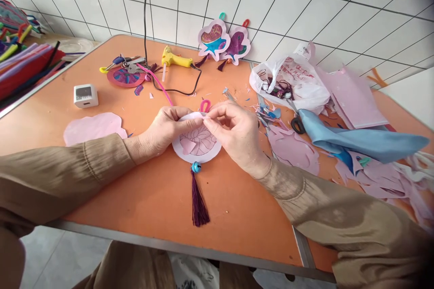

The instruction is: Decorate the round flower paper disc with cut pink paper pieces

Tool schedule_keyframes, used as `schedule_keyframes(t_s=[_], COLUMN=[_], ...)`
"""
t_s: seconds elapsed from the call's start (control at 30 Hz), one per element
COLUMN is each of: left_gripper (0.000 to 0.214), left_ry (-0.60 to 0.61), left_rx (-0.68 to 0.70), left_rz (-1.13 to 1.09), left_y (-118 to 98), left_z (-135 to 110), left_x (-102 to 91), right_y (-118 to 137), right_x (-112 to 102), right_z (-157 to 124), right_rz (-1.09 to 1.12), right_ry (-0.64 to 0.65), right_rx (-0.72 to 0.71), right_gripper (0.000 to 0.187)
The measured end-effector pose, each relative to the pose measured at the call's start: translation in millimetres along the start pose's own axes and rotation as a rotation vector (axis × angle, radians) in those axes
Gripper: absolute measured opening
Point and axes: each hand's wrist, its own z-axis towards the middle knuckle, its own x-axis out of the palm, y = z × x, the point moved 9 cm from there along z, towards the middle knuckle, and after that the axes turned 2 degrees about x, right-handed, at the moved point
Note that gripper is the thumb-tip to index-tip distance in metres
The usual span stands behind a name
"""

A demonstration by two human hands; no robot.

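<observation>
Between my hands is a round pale pink and white ornament (200,142) with a line-drawn petal pattern on its face. My left hand (169,127) pinches its upper left edge, thumb on the front. My right hand (235,133) has thumb and forefinger pressed together at the top edge, close to the left thumb. A pink loop (205,105) stands up behind the fingers. From the bottom edge hang a blue bell (195,167) and a dark purple tassel (200,201), which lies on the orange table (135,198).
At the back are a yellow glue gun (176,58), keys (132,67) and two finished-looking ornaments (214,39) against the tiles. A white charger (85,95) sits left. On the right are a plastic bag (291,81), black-handled scissors (297,124), blue cloth (359,137) and pink scraps (293,149).
</observation>
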Motion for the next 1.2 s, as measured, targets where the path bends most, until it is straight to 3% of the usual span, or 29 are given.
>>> schedule_keyframes(t_s=[0.17,0.93,1.2], left_gripper=[0.032,0.028,0.033], left_ry=[0.002,-0.004,0.005], left_rx=[0.000,-0.046,0.028], left_rz=[0.007,0.042,0.059], left_y=[0.5,2.8,0.8], left_z=[-0.6,0.1,2.6], left_x=[-0.7,0.2,-3.3], right_y=[-8.3,-7.4,-8.5], right_x=[0.3,6.2,4.8], right_z=[0.7,-0.5,-0.3], right_rz=[0.079,0.090,0.086], right_ry=[0.020,0.118,0.096], right_rx=[0.132,0.169,0.188], right_gripper=[0.022,0.028,0.021])
